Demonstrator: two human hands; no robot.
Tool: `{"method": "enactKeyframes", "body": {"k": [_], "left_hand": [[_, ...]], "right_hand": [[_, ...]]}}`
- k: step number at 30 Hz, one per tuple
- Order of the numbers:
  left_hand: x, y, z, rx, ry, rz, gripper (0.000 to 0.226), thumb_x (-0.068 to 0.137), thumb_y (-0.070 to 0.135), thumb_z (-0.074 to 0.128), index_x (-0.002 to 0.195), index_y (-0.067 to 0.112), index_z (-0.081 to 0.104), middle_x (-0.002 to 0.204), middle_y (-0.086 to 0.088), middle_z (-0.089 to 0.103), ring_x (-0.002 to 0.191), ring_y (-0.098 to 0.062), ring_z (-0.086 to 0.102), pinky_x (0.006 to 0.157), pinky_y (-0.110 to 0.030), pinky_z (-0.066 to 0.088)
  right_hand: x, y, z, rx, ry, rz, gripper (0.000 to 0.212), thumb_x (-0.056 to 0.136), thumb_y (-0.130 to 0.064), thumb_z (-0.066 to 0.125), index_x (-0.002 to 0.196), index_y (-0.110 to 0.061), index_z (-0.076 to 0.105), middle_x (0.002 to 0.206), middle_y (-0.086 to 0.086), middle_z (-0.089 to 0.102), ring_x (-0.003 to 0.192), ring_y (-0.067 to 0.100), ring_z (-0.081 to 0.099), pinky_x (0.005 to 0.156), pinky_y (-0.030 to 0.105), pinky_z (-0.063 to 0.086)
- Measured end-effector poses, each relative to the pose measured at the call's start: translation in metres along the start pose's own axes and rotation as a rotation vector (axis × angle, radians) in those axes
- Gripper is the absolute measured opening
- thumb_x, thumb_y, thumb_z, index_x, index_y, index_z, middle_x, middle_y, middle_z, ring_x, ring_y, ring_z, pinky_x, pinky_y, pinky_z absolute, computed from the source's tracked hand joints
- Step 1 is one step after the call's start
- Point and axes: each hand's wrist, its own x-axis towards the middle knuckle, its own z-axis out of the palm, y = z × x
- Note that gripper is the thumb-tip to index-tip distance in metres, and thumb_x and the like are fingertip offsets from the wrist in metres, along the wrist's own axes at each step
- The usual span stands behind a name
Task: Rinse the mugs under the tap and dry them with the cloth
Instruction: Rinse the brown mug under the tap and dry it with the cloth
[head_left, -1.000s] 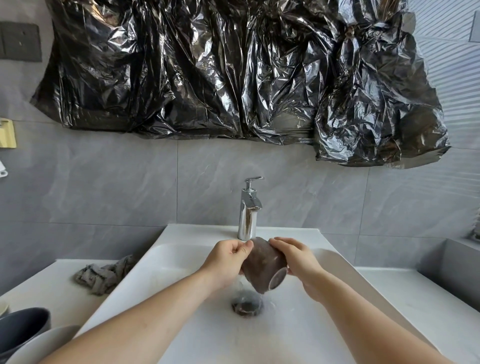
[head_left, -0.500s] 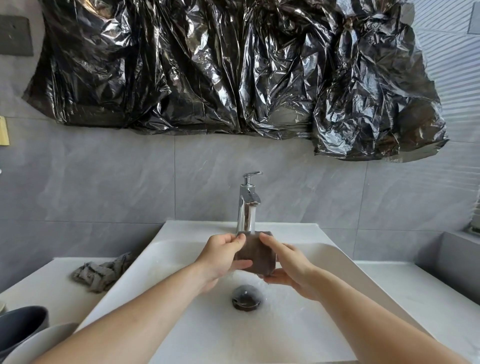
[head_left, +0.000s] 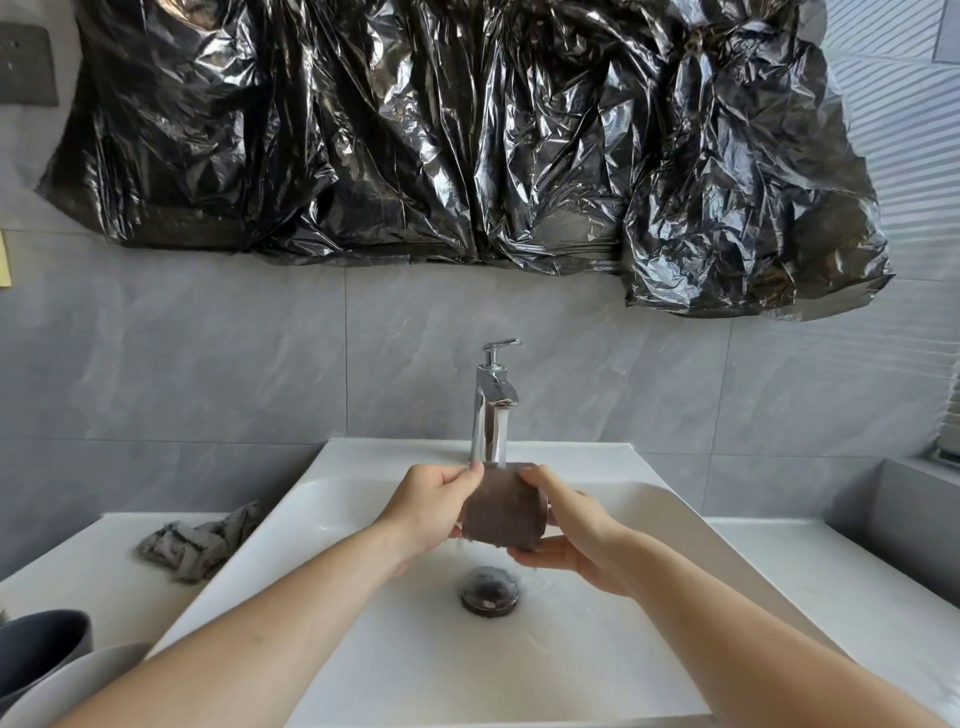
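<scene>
A brown mug (head_left: 503, 512), matt and dark, is held over the white sink (head_left: 332, 525) directly below the chrome tap (head_left: 491, 410). Its wall reads as a plain, slightly tapering cylinder; the upper edge sits just under the spout, and whether the opening faces up or down cannot be told. A stream of water runs from the spout onto the mug, and drops fall from its lower edge toward the drain plug (head_left: 490, 591). The left hand (head_left: 434, 506) grasps the mug's left side, fingers curled round it with the thumb near the top edge. The right hand (head_left: 571, 535) grasps the right side and the bottom, thumb along the upper wall and fingers cupped beneath.

Containers: the sink basin holds a thin film of running water around the dark round plug. At the lower left edge, a dark grey mug (head_left: 39, 647) stands partly out of view, its inside not visible, beside the rim of a pale bowl (head_left: 67, 686) whose contents cannot be seen.

A crumpled grey cloth (head_left: 195, 545) lies on the white counter (head_left: 78, 566) just left of the sink. Black plastic sheeting (head_left: 467, 130) hangs on the grey tiled wall above.
</scene>
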Motion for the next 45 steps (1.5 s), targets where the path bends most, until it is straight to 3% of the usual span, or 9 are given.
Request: {"method": "enactKeyframes", "body": {"k": [10,18,22,25,30,33,38,41,45], "left_hand": [[0.001,-0.004,0.002,-0.110,-0.030,0.056,0.036,0.104,0.031,0.061,0.101,-0.002,0.074,0.083,-0.009,0.069,0.078,-0.020,0.061,0.078,-0.036,0.051],[0.000,-0.001,0.005,-0.164,-0.044,0.096,0.018,0.105,0.013,0.057,0.107,0.005,0.073,0.084,0.003,0.078,0.072,-0.005,0.069,0.065,-0.015,0.051],[-0.004,0.001,0.003,-0.202,-0.042,0.138,0.016,0.105,0.006,0.057,0.112,0.005,0.071,0.100,-0.005,0.080,0.081,-0.003,0.073,0.071,-0.011,0.052],[-0.006,0.001,0.001,-0.194,-0.088,0.114,0.016,0.103,0.005,0.059,0.114,0.005,0.071,0.107,-0.013,0.080,0.086,-0.006,0.074,0.073,-0.011,0.052],[-0.002,0.002,0.003,-0.136,-0.088,0.021,0.022,0.104,0.022,0.061,0.110,0.010,0.077,0.101,-0.001,0.081,0.091,-0.012,0.072,0.086,-0.026,0.053],[0.000,-0.002,0.003,-0.024,0.018,-0.002,0.035,0.104,0.037,0.058,0.099,0.008,0.078,0.083,0.007,0.072,0.073,-0.008,0.060,0.070,-0.025,0.044],[0.001,-0.001,0.001,-0.080,0.030,0.059,0.023,0.105,0.023,0.059,0.092,0.016,0.075,0.073,0.011,0.073,0.065,-0.002,0.062,0.058,-0.015,0.047],[-0.001,-0.001,-0.001,-0.087,0.012,0.086,0.021,0.105,0.021,0.059,0.094,0.019,0.076,0.078,0.012,0.074,0.069,0.001,0.063,0.060,-0.013,0.048],[-0.004,-0.003,0.001,-0.057,-0.045,0.052,0.020,0.106,0.022,0.058,0.098,0.017,0.076,0.091,0.003,0.076,0.082,-0.009,0.068,0.066,-0.016,0.051]], "right_hand": [[0.000,0.000,-0.001,0.080,-0.005,-0.098,0.055,0.068,-0.038,0.077,0.119,-0.016,0.071,0.122,0.018,0.065,0.106,0.043,0.074,0.079,0.052,0.065],[0.002,-0.002,-0.004,0.154,-0.076,-0.180,0.063,0.062,-0.004,0.077,0.120,-0.029,0.071,0.119,0.007,0.075,0.097,0.029,0.073,0.085,0.061,0.061],[-0.001,-0.006,-0.003,0.221,-0.115,-0.107,0.034,0.084,-0.027,0.078,0.116,-0.037,0.077,0.118,0.010,0.076,0.103,0.042,0.075,0.084,0.058,0.063],[-0.004,-0.006,-0.002,0.191,-0.111,-0.025,0.038,0.094,-0.045,0.070,0.126,-0.025,0.072,0.134,0.020,0.064,0.103,0.047,0.075,0.081,0.048,0.065],[-0.004,-0.004,-0.005,0.157,-0.083,-0.077,0.033,0.091,-0.031,0.073,0.124,-0.030,0.073,0.136,0.012,0.063,0.102,0.042,0.076,0.082,0.049,0.064],[-0.004,-0.004,-0.003,0.141,-0.059,-0.120,0.055,0.076,-0.021,0.080,0.127,-0.037,0.070,0.126,0.012,0.073,0.105,0.039,0.075,0.082,0.056,0.064],[-0.006,-0.010,0.000,0.191,-0.072,-0.111,0.072,0.073,-0.014,0.072,0.141,-0.033,0.060,0.132,0.016,0.065,0.117,0.045,0.068,0.087,0.056,0.063],[-0.008,-0.009,-0.004,0.283,-0.110,-0.038,0.040,0.092,-0.029,0.062,0.129,-0.017,0.070,0.134,0.023,0.062,0.110,0.052,0.070,0.090,0.054,0.062],[-0.009,-0.006,-0.004,0.161,-0.078,0.030,0.046,0.096,-0.059,0.061,0.120,-0.022,0.077,0.129,0.022,0.067,0.100,0.046,0.075,0.092,0.045,0.063]]}}
